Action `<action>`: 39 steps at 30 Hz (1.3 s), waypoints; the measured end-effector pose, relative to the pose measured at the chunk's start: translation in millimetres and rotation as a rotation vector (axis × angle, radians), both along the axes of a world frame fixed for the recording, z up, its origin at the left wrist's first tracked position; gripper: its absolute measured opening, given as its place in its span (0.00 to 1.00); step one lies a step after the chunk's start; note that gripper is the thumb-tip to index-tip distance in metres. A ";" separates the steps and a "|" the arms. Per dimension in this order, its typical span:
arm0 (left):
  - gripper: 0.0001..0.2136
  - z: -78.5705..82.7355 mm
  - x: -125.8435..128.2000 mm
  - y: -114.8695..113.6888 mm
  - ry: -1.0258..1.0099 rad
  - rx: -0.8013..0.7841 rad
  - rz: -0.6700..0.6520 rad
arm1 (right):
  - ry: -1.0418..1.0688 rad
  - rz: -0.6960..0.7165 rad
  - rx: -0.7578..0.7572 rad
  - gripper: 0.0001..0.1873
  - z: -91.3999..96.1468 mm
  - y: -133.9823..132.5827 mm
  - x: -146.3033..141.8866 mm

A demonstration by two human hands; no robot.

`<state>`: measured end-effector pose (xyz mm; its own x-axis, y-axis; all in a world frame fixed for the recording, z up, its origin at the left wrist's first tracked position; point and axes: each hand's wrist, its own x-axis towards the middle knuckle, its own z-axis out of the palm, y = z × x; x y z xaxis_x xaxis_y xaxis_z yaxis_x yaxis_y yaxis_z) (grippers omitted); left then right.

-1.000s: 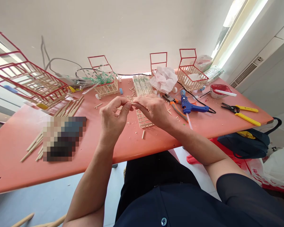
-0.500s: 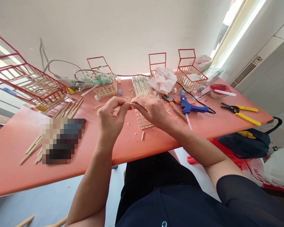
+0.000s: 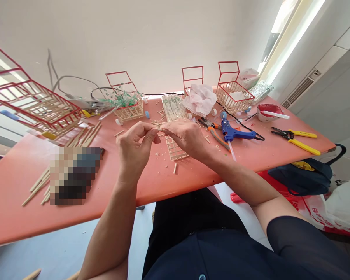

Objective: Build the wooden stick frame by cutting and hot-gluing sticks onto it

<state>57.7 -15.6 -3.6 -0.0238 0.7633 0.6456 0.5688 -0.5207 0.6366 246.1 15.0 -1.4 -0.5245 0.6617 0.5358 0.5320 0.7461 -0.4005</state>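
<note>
My left hand (image 3: 137,146) is closed in a pinch, thumb against forefinger, above the middle of the table. My right hand (image 3: 185,134) meets it, its fingers pressed together and fingertips almost touching the left ones. Whatever the fingertips hold is too small to make out. Below my right hand lies a lattice of wooden sticks (image 3: 175,153), partly covered by the hand. Close by it is a short cut stick piece (image 3: 175,168). Small wood crumbs are scattered around both hands.
A blue glue gun (image 3: 236,134), orange-grey pliers (image 3: 220,138) and yellow-handled wire strippers (image 3: 303,146) lie right. A red-stained bowl (image 3: 268,114) stands behind. Red-rimmed stick carts (image 3: 235,99) line the wall; a large cart (image 3: 49,103) and loose sticks (image 3: 37,186) are left.
My left hand has shifted slightly left and down, and its fingertips are a little farther from the right hand's. The whole view has moved slightly; the table items stay put.
</note>
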 end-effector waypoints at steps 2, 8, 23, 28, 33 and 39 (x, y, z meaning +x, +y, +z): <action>0.09 0.3 1.0 -0.8 -0.010 0.002 0.000 | 0.004 -0.001 -0.002 0.18 -0.2 0.2 -0.1; 0.08 -0.1 1.9 -1.0 -0.029 0.001 -0.010 | 0.016 0.006 0.008 0.18 -2.8 2.2 -0.7; 0.08 -1.2 -0.7 1.0 -0.021 -0.022 -0.013 | 0.026 0.014 0.029 0.15 -5.8 2.8 -0.5; 0.07 -0.2 1.2 0.4 -0.058 -0.044 -0.018 | -0.019 -0.037 0.028 0.21 -4.8 6.1 0.2; 0.07 -3.0 -0.1 3.1 -0.093 -0.051 -0.046 | 0.005 -0.121 0.051 0.20 -0.7 8.8 6.3; 0.08 -6.2 -3.1 5.2 0.050 -0.045 0.057 | 0.066 -0.168 0.060 0.22 4.2 12.2 11.0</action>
<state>54.6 -10.4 -9.8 -0.0364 0.7899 0.6121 0.6284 -0.4582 0.6287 257.1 27.2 2.7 -0.3715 0.7029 0.6066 0.6251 0.6724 -0.3963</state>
